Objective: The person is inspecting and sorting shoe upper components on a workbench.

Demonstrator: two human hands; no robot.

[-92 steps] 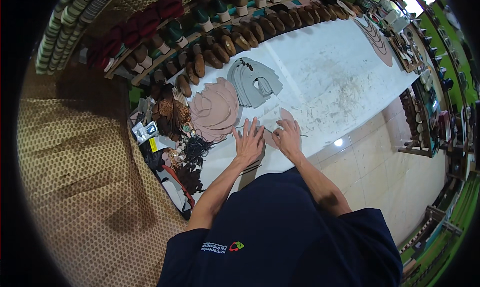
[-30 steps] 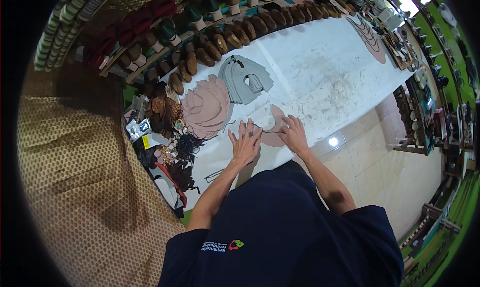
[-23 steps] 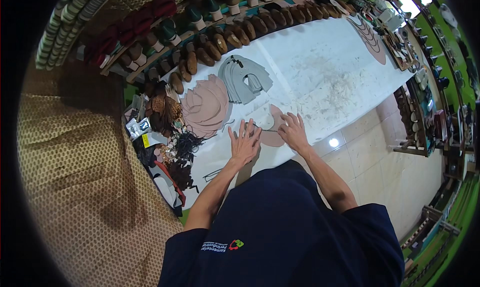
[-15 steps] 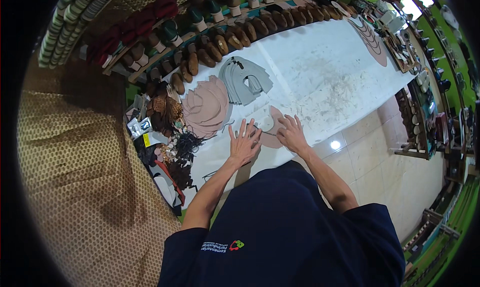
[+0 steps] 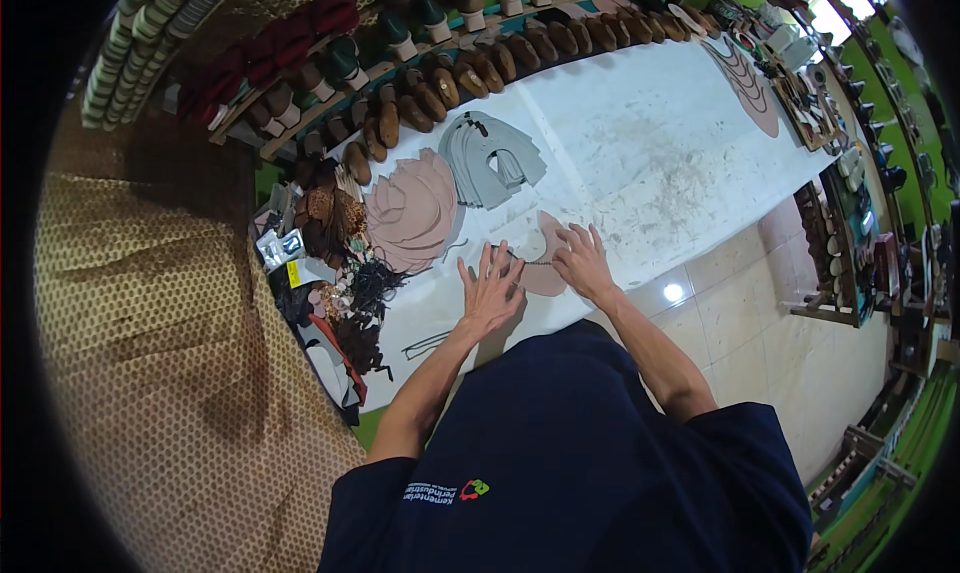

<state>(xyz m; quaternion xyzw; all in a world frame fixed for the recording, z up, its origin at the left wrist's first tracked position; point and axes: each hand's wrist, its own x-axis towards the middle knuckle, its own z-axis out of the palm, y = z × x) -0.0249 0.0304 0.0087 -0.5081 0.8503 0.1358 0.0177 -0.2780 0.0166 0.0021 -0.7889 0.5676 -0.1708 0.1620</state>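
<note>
At the centre of the frame, the left hand (image 5: pixel 490 291) and right hand (image 5: pixel 582 261) lie flat with fingers spread, pressing a pink leather piece (image 5: pixel 545 263) onto the white table (image 5: pixel 650 143), gripping nothing. Just above and to the left sit a stack of pink cut pieces (image 5: pixel 412 211) and a grey stack (image 5: pixel 490 158). Rows of shoes (image 5: pixel 420 68) line the shelf along the upper edge.

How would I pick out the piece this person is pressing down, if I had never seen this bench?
Start at the long white table and go to its near edge, where the left hand and right hand lie flat. The pink cut-out piece sits alone under them. Unlike the fanned pink stack and grey stack behind, it is a single sheet.
</note>
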